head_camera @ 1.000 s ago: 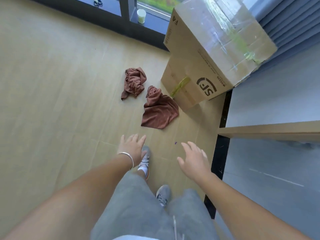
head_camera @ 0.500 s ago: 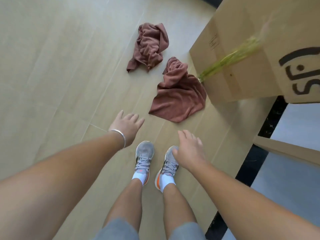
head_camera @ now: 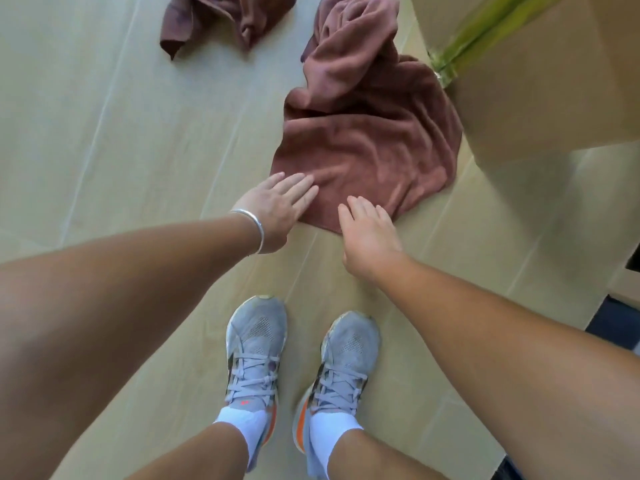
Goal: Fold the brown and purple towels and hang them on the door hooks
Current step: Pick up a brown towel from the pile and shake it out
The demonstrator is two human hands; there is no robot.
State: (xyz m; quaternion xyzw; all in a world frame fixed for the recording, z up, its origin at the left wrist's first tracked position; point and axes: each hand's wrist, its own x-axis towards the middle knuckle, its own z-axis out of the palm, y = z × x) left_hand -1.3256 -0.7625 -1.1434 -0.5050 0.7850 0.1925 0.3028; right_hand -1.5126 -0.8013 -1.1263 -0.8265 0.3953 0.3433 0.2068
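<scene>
On floor, brown towel (head_camera: pixel 367 147); beside it cardboard box (head_camera: pixel 540 74), no lettering legible.

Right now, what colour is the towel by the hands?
Reddish brown towel, seen best in the head view.

cardboard box (head_camera: pixel 540 81) crowding towel (head_camera: pixel 367 147) right, floor (head_camera: pixel 104 133) left open

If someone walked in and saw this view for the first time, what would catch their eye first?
Most likely the crumpled brown towel on the pale floor, lying against a large cardboard box at upper right. Both hands reach down with straight fingers at its near edge: the left hand, with a silver bracelet on its wrist, and the right hand. A second bunched towel lies farther off at the top.
</scene>
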